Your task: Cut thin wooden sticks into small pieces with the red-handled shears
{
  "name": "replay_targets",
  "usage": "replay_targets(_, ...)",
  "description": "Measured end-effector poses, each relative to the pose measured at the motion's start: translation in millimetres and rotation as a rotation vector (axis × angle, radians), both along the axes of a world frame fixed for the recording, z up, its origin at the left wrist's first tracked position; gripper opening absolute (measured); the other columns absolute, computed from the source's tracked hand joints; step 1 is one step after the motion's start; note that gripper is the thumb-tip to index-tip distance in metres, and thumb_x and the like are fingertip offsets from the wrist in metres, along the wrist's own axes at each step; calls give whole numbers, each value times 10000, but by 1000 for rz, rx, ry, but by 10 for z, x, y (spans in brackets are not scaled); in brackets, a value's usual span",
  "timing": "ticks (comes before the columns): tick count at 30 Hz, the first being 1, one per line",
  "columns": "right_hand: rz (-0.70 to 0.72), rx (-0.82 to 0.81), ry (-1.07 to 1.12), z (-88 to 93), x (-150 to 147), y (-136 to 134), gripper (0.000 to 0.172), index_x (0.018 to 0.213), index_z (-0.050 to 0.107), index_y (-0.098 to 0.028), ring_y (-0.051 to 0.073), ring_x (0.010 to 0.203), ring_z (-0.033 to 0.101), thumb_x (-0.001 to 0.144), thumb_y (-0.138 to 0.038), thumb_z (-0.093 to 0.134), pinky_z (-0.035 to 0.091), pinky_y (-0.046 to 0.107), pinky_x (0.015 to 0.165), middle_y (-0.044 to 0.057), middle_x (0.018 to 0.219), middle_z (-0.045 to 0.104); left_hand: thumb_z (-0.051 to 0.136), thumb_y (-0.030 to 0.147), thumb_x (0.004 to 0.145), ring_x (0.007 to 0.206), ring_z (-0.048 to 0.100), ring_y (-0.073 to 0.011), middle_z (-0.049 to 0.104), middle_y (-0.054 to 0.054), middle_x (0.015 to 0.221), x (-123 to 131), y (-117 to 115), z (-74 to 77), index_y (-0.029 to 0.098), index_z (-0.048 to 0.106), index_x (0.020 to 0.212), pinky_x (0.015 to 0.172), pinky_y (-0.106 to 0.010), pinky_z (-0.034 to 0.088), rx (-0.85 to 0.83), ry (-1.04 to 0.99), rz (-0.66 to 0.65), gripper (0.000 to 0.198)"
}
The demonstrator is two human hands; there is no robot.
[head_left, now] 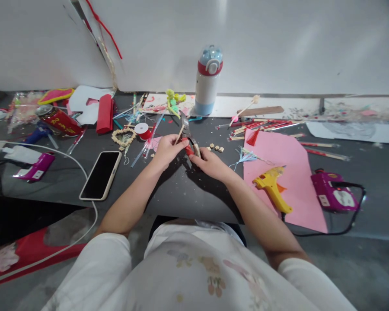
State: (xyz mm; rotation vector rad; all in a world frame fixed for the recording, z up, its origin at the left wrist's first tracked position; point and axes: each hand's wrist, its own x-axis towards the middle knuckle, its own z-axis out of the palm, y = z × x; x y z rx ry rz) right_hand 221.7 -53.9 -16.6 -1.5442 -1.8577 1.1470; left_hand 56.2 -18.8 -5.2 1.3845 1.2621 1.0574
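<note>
My left hand is closed around a thin wooden stick, which points up and away from its fingertips. Held in my right hand is a pair of scissors with red and black handles, its blades pointing away from me. The stick lies across or right beside the blades; I cannot tell which. My two hands nearly meet at the red handle. Just right of them, several small wooden pieces lie on the dark table.
A water bottle stands behind my hands. On the left are a phone, a red ribbon spool and a red can. A yellow glue gun rests on pink paper beside a purple box with a black cable.
</note>
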Motion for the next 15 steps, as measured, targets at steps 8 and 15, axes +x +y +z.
replay_targets(8, -32, -211, 496, 85, 11, 8, 304, 797, 556, -192, 133, 671, 553, 865, -451, 411, 434, 273, 651, 9, 730, 603, 695, 304, 648, 366, 241, -14, 369, 75, 463, -42, 42, 45, 142, 575, 663, 386, -198, 104, -149, -116, 15, 202)
replay_targets(15, -277, -345, 799, 106, 42, 82, 236, 910, 547, -181, 124, 621, 595, 870, -398, 464, 485, 271, 644, 31, 720, 647, 692, 292, 631, 328, 231, 6, 496, 46, 520, -166, 117, 109, 135, 591, 692, 358, -189, 83, -147, -247, 31, 196)
